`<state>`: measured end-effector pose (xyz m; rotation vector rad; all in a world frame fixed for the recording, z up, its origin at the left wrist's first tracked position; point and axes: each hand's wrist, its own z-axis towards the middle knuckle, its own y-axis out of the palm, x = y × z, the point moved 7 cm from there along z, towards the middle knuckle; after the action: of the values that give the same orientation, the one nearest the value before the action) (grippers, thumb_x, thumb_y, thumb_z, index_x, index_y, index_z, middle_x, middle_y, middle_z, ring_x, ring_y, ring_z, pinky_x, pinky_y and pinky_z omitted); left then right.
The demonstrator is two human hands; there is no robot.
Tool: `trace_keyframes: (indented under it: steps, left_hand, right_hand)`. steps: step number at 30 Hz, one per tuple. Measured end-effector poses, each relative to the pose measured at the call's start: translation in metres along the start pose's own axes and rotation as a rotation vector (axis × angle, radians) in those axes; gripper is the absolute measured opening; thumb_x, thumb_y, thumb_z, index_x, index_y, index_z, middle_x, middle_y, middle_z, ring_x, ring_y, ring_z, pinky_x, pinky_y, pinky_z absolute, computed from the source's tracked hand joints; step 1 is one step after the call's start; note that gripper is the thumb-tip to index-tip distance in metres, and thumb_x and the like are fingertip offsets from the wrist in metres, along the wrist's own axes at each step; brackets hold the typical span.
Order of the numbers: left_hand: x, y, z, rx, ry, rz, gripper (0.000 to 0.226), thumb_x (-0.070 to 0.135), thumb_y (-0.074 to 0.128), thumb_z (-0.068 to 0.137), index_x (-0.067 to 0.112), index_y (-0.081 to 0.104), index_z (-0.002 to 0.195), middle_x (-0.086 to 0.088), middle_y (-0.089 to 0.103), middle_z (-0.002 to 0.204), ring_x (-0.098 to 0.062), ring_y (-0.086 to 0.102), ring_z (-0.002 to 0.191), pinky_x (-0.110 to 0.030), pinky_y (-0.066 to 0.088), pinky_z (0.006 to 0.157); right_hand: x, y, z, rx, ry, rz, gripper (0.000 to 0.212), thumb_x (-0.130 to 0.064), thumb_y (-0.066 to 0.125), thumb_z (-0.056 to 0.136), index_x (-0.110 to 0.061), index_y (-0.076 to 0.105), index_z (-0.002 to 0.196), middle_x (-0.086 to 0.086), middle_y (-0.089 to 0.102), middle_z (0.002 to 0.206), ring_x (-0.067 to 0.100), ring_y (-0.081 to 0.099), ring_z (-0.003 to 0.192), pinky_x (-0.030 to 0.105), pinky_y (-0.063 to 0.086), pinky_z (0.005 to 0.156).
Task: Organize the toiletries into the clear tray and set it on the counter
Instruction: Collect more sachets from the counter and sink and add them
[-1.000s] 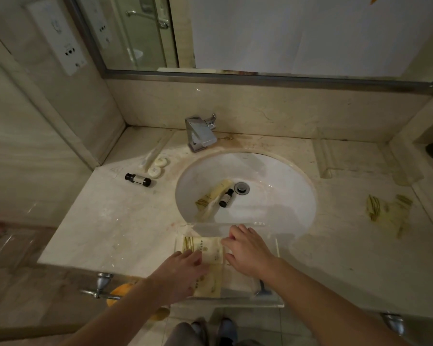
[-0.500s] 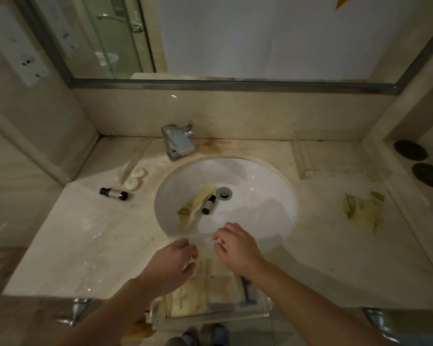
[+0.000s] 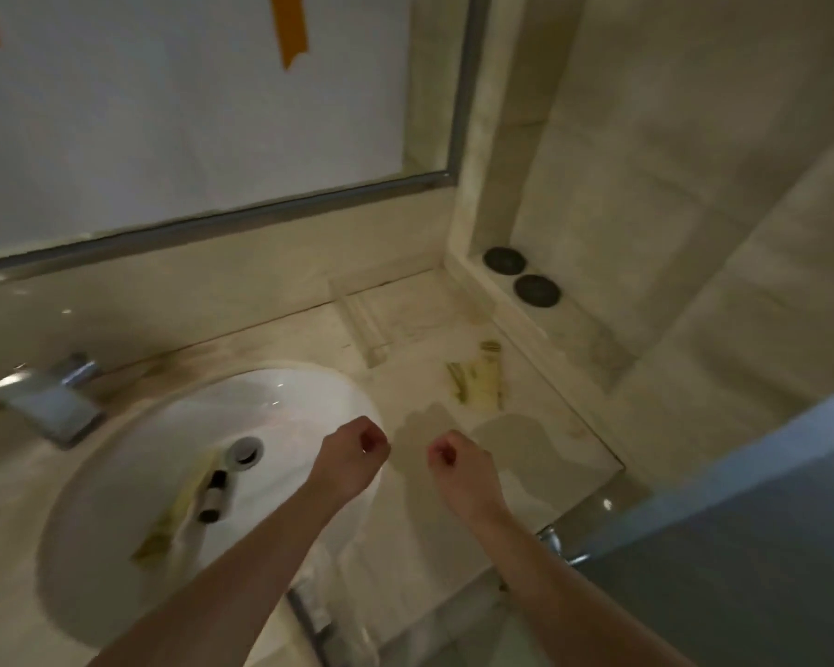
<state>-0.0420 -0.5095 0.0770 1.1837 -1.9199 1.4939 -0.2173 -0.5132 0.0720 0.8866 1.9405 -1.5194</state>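
Note:
My left hand (image 3: pixel 352 454) hovers over the right rim of the white sink (image 3: pixel 285 406), fingers curled in with nothing seen in them. My right hand (image 3: pixel 458 469) is beside it over the marble counter (image 3: pixel 550 450), also curled shut. The clear tray (image 3: pixel 338 618) shows only as a blurred clear shape with a dark strip at the counter's front edge, partly under my left forearm. Inside the basin lie a yellow packet (image 3: pixel 184 503) and a small dark bottle (image 3: pixel 213 495). More yellow packets (image 3: pixel 477 382) lie on the counter ahead of my right hand.
A chrome faucet (image 3: pixel 49 402) stands at the left behind the basin. Two dark round discs (image 3: pixel 504 259) sit on a raised ledge at the right wall. A clear holder (image 3: pixel 362 324) lies at the back of the counter. A grey-blue panel (image 3: pixel 742 546) fills the lower right.
Both hands left the tray and its packets, rose and curled shut over the sink's right rim. The view swung right, so the counter's left side with its bottle dropped out.

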Motion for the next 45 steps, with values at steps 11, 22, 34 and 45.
trace_keyframes:
  steps: [11, 22, 34, 45]
  left_hand:
    - [0.050, 0.089, 0.126, -0.033, -0.192, -0.217, 0.033, 0.016, 0.064, 0.082, 0.004, 0.058, 0.112, -0.014, 0.069, 0.083, -0.028, 0.066, 0.071, -0.040, 0.059, 0.076]
    - [0.046, 0.124, 0.170, -0.017, -0.318, -0.130, 0.029, 0.020, 0.068, 0.073, -0.003, 0.070, 0.090, -0.021, 0.072, 0.088, -0.032, 0.069, 0.073, -0.027, 0.050, 0.052]
    - [0.085, 0.083, 0.144, 0.172, -0.089, -0.197, 0.010, 0.005, 0.052, 0.080, 0.012, 0.050, 0.087, -0.003, 0.054, 0.075, -0.019, 0.051, 0.065, -0.030, 0.041, 0.054]
    - [0.130, 0.000, 0.092, 0.365, 0.424, 0.045, 0.040, -0.007, 0.043, 0.085, 0.013, 0.059, 0.117, -0.003, 0.043, 0.098, -0.019, 0.050, 0.078, -0.026, 0.041, 0.073]
  right_hand:
    - [0.082, -0.072, 0.113, 0.250, 0.294, 0.038, 0.014, -0.029, 0.056, 0.088, -0.018, 0.060, 0.095, 0.003, 0.069, 0.095, 0.021, 0.064, 0.086, 0.031, 0.052, 0.073]
    - [0.086, -0.045, 0.155, 0.236, 0.309, 0.011, 0.051, -0.051, 0.066, 0.074, -0.014, 0.056, 0.108, 0.007, 0.061, 0.102, 0.027, 0.061, 0.093, 0.042, 0.054, 0.078]
    - [0.062, -0.070, 0.125, 0.431, 0.308, -0.084, 0.050, -0.040, 0.054, 0.088, -0.015, 0.045, 0.130, 0.010, 0.049, 0.128, 0.027, 0.044, 0.120, 0.040, 0.046, 0.092]
    - [-0.028, -0.056, 0.119, 0.314, 0.014, 0.115, 0.049, -0.023, 0.054, 0.092, -0.023, 0.043, 0.139, 0.008, 0.049, 0.132, 0.024, 0.049, 0.121, 0.042, 0.046, 0.099]
